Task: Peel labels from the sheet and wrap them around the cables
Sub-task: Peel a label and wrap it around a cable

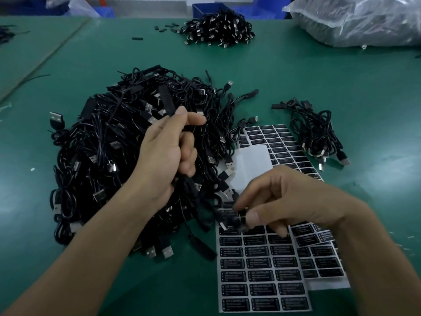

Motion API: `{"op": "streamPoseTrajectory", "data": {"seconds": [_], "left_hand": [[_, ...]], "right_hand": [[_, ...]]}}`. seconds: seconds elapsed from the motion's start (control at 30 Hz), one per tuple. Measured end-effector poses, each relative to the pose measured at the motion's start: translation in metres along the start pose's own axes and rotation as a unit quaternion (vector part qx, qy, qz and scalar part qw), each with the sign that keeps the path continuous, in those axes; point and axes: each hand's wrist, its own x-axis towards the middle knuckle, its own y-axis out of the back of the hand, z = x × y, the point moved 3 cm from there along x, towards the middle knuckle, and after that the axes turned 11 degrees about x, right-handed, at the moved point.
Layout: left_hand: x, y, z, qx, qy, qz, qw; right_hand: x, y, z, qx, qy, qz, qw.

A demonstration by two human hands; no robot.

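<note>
A big heap of black USB cables (pixel 109 142) lies on the green table in front of me. My left hand (pixel 168 151) is raised over the heap and grips one black cable (pixel 167 103) between thumb and fingers. A sheet of black labels (pixel 262 270) lies at the lower middle, with more label sheets (pixel 287 147) behind it. My right hand (pixel 289 201) is at the top edge of the near sheet, thumb and forefinger pinched on a black label (pixel 239 218). The hand is blurred.
A small bunch of cables (pixel 316 133) lies right of the sheets. Another cable pile (pixel 218 28) sits at the far side by a blue bin (pixel 205 8). A clear plastic bag (pixel 360 19) fills the far right corner.
</note>
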Motion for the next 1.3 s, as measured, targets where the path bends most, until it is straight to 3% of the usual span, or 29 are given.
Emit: {"op": "streamPoseTrajectory", "data": {"seconds": [0.07, 0.13, 0.2, 0.3, 0.47, 0.53, 0.63, 0.77, 1.0, 1.2, 1.3], "left_hand": [[-0.001, -0.003, 0.000, 0.003, 0.012, -0.031, 0.999], [-0.002, -0.004, 0.000, 0.005, 0.027, -0.058, 0.998], [-0.002, -0.004, 0.001, 0.022, 0.029, -0.077, 0.996], [-0.001, -0.005, 0.002, 0.071, 0.014, -0.114, 0.991], [-0.009, -0.015, -0.008, 0.246, 0.012, -0.221, 0.944], [-0.010, -0.022, -0.018, 0.308, 0.004, -0.226, 0.924], [-0.009, -0.026, -0.031, 0.361, -0.019, -0.207, 0.909], [-0.008, -0.026, -0.038, 0.351, -0.020, -0.207, 0.913], [-0.008, -0.026, -0.036, 0.312, 0.001, -0.200, 0.929], [-0.013, -0.032, -0.034, 0.369, -0.050, -0.171, 0.912], [-0.020, -0.039, -0.035, 0.424, -0.064, -0.180, 0.885]], "right_hand": [[0.001, 0.001, 0.000, 0.011, 0.011, 0.016, 1.000], [0.001, 0.007, -0.002, 0.024, 0.044, 0.089, 0.995], [0.001, 0.017, -0.003, 0.040, 0.089, 0.236, 0.967], [-0.006, 0.034, 0.000, 0.031, 0.136, 0.433, 0.891], [-0.016, 0.033, -0.002, -0.128, 0.136, 0.497, 0.847], [-0.018, 0.033, -0.002, -0.062, 0.128, 0.506, 0.851], [-0.017, 0.033, -0.001, 0.121, 0.107, 0.483, 0.860], [-0.015, 0.033, 0.001, 0.233, 0.052, 0.435, 0.868], [-0.011, 0.018, 0.003, 0.065, -0.046, 0.258, 0.963], [-0.007, 0.010, 0.003, 0.050, -0.082, 0.256, 0.962], [-0.006, 0.007, 0.001, 0.053, -0.079, 0.251, 0.963]]}}
